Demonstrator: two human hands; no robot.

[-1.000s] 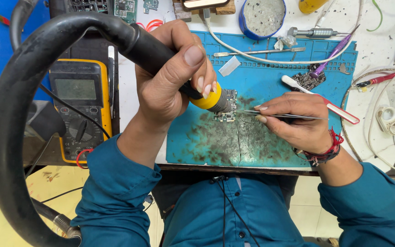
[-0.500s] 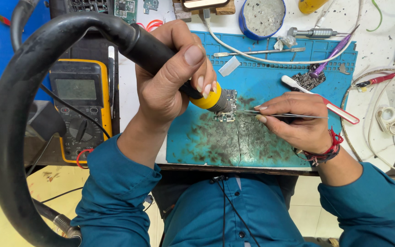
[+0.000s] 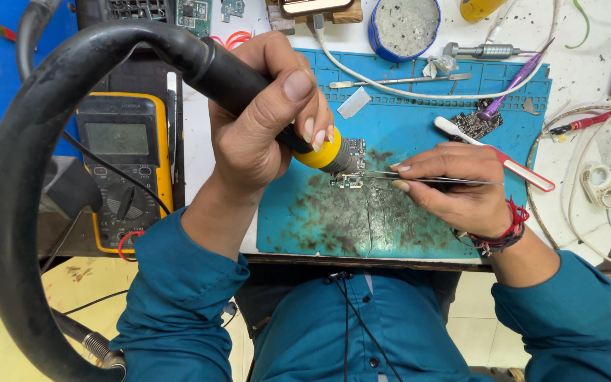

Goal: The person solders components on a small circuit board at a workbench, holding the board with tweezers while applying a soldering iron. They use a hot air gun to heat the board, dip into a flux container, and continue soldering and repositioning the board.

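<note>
My left hand (image 3: pixel 263 120) grips the black handle of a hot-air tool (image 3: pixel 249 92) with a yellow collar (image 3: pixel 322 152). Its metal nozzle points down at a small circuit board (image 3: pixel 351 173) lying on the blue work mat (image 3: pixel 404 120). A thick black hose (image 3: pixel 30 163) loops from the handle around the left side. My right hand (image 3: pixel 454 187) pinches thin metal tweezers (image 3: pixel 433 180), whose tips reach the board's right edge. The board is partly hidden by the nozzle.
A yellow multimeter (image 3: pixel 123 166) lies left of the mat. On or near the mat: a second small board (image 3: pixel 479 124), a red-and-white tool (image 3: pixel 510 166), a purple tool (image 3: pixel 514 85), a blue round tin (image 3: pixel 404 25), white cables (image 3: pixel 390 85).
</note>
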